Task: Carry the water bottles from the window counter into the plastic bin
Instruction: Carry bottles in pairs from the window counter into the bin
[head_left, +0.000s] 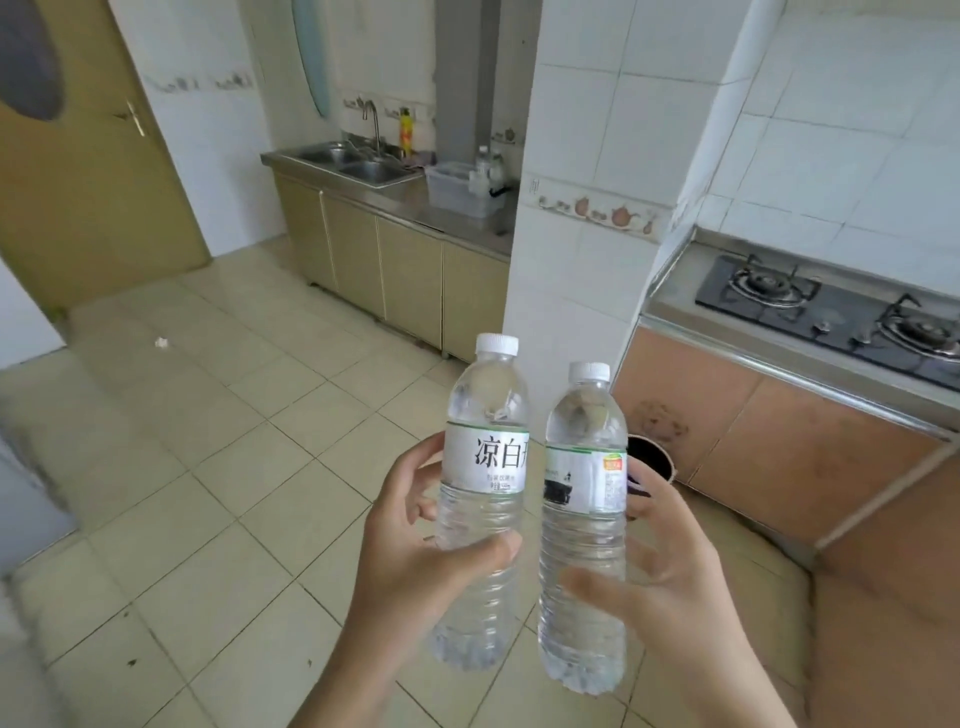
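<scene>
My left hand (415, 556) grips a clear water bottle (485, 415) with a white cap and a white label, held upright in front of me. Just to its right, my right hand (670, 566) holds a second clear water bottle (584, 431), also upright with a white cap. The two bottles nearly touch. Far ahead, a clear plastic bin (457, 189) stands on the steel counter (447, 218) beside the sink (353, 163), with other bottles (485, 163) standing in or just behind it.
A white tiled pillar (576, 182) juts out between the sink counter and a gas stove (831, 312) at right. Pink cabinets (753, 436) run below the stove. A dark round bin (649, 454) sits on the floor behind my right hand. A yellow door (83, 171) is at left. Tiled floor (208, 441) stretches ahead.
</scene>
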